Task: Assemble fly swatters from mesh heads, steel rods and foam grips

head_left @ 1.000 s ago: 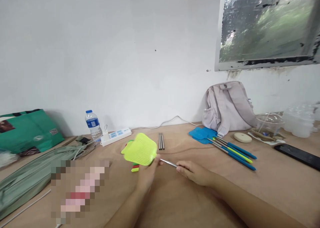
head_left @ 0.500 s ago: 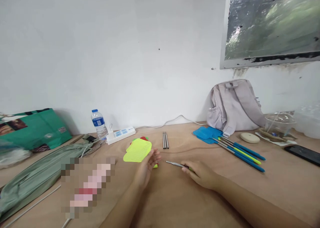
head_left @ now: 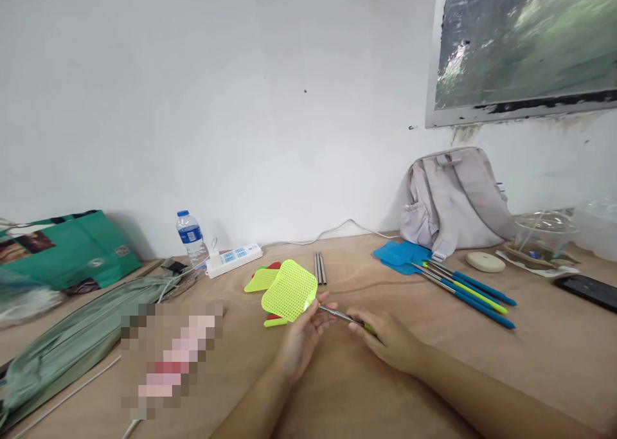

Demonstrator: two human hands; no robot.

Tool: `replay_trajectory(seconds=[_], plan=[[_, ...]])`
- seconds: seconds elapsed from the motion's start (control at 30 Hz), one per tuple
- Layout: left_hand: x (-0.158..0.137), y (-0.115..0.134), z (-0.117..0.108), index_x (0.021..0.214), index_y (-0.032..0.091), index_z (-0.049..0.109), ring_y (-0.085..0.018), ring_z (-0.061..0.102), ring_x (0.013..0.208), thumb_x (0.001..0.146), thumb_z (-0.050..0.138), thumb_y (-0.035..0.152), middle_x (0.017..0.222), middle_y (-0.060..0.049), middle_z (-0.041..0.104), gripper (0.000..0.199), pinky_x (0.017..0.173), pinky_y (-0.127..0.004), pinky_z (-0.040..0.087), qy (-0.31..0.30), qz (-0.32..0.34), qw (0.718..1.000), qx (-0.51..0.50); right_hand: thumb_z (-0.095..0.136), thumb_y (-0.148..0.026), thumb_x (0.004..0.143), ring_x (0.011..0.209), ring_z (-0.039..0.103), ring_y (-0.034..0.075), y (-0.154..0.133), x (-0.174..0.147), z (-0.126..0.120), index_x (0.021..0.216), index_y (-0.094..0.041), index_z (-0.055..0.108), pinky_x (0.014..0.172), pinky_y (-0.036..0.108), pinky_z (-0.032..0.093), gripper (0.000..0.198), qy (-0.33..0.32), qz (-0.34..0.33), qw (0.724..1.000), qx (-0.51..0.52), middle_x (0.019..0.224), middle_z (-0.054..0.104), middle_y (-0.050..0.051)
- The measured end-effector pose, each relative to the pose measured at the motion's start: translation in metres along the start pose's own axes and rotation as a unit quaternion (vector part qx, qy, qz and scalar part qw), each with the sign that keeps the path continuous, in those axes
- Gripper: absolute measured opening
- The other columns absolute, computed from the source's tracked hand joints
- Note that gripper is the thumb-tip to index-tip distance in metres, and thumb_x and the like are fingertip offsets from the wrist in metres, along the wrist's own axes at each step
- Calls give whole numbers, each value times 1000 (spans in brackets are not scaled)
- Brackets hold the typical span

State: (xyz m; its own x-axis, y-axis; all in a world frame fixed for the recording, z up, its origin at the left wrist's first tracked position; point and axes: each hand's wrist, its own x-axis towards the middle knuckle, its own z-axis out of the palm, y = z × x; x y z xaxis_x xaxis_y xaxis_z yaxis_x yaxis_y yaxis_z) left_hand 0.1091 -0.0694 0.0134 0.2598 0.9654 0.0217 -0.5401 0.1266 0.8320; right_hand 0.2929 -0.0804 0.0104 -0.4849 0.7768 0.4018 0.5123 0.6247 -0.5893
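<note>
Between the thumb and fingers of my left hand (head_left: 304, 339) is a yellow-green fly swatter head (head_left: 290, 290), its perforated face turned up. My right hand (head_left: 385, 336) is closed around a metal rod (head_left: 337, 312) with a green grip. The rod's tip meets the narrow neck of the swatter head; whether it sits inside the neck I cannot tell. Behind the held head lie another yellow-green swatter head (head_left: 260, 279) and a red one (head_left: 274, 265), partly covered. A yellow-green handle piece (head_left: 276, 322) shows below. Several metal tubes (head_left: 320, 268) lie just beyond.
Blue swatters (head_left: 400, 256) with long handles lie to the right, before a pale backpack (head_left: 456, 201). A white power strip (head_left: 234, 259) and a water bottle (head_left: 191, 236) stand at the left back. A round white case (head_left: 485, 261) and a black phone (head_left: 588, 292) lie far right.
My left hand has moved right with the swatter head, bringing its neck to the tip of the rod. My right hand has stayed nearly in place, still holding the rod.
</note>
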Motion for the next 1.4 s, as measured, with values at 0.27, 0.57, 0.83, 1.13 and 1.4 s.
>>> replay_trajectory(seconds=[0.27, 0.57, 0.83, 1.13, 1.4], plan=[[0, -2, 1, 101, 14, 62, -22, 61, 85, 63, 70, 38, 90, -9, 67, 46, 81, -34, 42, 24, 20, 999, 43, 34, -33, 88, 88, 59, 19, -4, -1, 3, 109, -22, 55, 77, 30, 43, 32, 7, 17, 1000, 25, 97, 64, 6], [-6, -2, 8, 93, 14, 65, -23, 60, 88, 64, 69, 37, 96, -11, 66, 38, 81, -35, 44, 7, 17, 998, 60, 33, -35, 88, 88, 58, 20, -12, -3, 7, 96, -19, 59, 76, 31, 44, 31, 14, 36, 998, 43, 88, 65, 6], [-10, 2, 11, 88, 13, 67, -18, 60, 76, 65, 68, 37, 94, -11, 66, 34, 77, -34, 45, -33, 7, 996, 83, 32, -36, 88, 98, 56, 21, -19, -4, 3, 113, -21, 54, 83, 34, 44, 37, 6, 23, 996, 90, 110, 60, 8], [-5, -1, 10, 85, 14, 66, -19, 60, 71, 68, 62, 43, 86, -10, 66, 34, 67, -31, 47, -36, 27, 986, 163, 32, -38, 89, 112, 48, 20, -15, -4, 5, 110, -20, 55, 92, 34, 39, 37, -6, 24, 995, 98, 118, 56, 7], [-22, -7, 14, 93, 18, 62, -14, 58, 74, 82, 45, 31, 82, -3, 65, 23, 68, -26, 46, -169, 111, 787, 583, 34, -33, 88, 87, 60, 20, 11, 3, -6, 106, -19, 56, 73, 32, 47, 32, 37, 38, 999, -14, 98, 65, 7]])
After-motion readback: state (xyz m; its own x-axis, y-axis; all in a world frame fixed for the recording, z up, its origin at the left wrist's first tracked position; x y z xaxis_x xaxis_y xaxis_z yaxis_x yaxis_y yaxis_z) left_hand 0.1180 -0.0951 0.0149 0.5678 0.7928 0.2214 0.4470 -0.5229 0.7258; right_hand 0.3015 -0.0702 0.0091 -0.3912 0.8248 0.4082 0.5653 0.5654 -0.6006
